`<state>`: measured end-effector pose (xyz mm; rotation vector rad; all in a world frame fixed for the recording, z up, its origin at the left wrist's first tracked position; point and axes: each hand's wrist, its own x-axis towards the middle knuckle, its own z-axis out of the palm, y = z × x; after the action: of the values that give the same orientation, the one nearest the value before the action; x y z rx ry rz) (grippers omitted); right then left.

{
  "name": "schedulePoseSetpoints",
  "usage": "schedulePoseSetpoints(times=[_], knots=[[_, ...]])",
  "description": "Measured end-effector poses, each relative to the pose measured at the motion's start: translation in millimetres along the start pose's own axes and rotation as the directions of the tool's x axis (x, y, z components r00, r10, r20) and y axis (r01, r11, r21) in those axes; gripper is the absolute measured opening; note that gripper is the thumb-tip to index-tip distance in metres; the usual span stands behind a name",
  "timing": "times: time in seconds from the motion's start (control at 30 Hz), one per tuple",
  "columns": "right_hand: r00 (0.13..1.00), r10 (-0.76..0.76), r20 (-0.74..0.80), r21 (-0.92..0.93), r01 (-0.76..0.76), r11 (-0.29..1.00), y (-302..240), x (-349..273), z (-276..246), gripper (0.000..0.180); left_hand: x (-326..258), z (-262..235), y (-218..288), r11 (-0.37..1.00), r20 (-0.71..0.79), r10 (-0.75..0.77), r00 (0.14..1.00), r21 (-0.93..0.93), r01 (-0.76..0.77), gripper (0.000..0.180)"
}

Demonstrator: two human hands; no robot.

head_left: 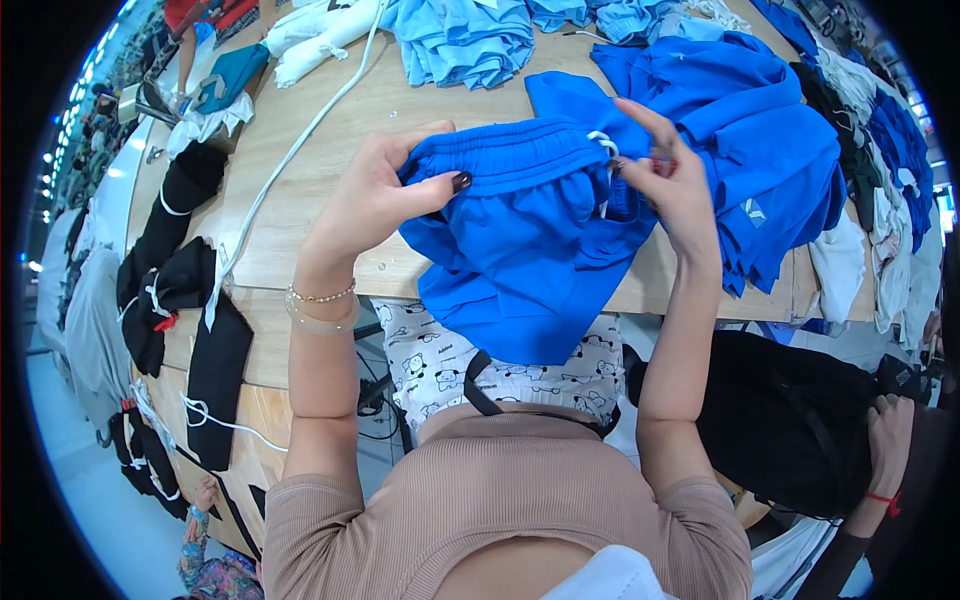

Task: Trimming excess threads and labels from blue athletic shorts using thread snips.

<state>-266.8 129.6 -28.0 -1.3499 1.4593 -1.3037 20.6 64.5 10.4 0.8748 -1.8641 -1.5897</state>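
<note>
While you stand at the near edge of the wooden table (pixel 330 110), your two bare hands hold a pair of bright blue shorts (pixel 520 250) up over that edge. Your left hand (pixel 375 195) grips the left end of the gathered waistband, thumb on the front and fingers curled closed round the back of the cloth. Your right hand (pixel 675 185) is at the right end of the waistband, thumb and fingertips pinched near the white drawstring (pixel 604 143); whether they close on the cord itself or only on the fabric beside it, I cannot tell, and the forefinger is stretched out above it. The waistband runs left to right between your hands, tilting slightly up toward your right, and that is the long axis of the shorts as you hold them. The waist faces away from you and up; the legs hang down toward you, draping past the table edge over your lap.

Just beyond your right hand, a heap of matching blue garments (pixel 770 150) lies on the table, touching the shorts. To your left, black garments (pixel 180 290) with white cords lie along the table's edge, and a long white cord (pixel 290 155) runs across the wood. Farther back sits a pile of light blue clothes (pixel 465 40), with white clothes (pixel 315 30) beside it. At your far right, another person's hand (pixel 890 430) rests on a black bag (pixel 790 420).
</note>
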Motion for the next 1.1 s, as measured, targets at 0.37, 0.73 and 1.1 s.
schedulePoseSetpoints(times=[0.37, 0.73, 1.1], knots=[[0.957, 0.099, 0.274, 0.031, -0.112, 0.993, -0.9, 1.1, 3.8, 0.031, -12.6, -44.3, -28.3, 0.985, -0.021, -0.104, 0.994, 0.133, 0.106, 0.035], [0.915, 0.023, 0.402, -0.023, -0.016, 1.000, -10.9, 2.9, -0.7, 0.019, -4.0, -44.3, -22.3, 0.952, 0.155, -0.094, 0.984, 0.302, 0.043, 0.016], [0.891, 0.091, 0.445, 0.031, -0.117, 0.993, -18.0, 2.1, 2.9, 0.017, 33.0, 12.6, 1.5, 0.799, 0.260, 0.271, 0.927, 0.476, -0.367, 0.034]])
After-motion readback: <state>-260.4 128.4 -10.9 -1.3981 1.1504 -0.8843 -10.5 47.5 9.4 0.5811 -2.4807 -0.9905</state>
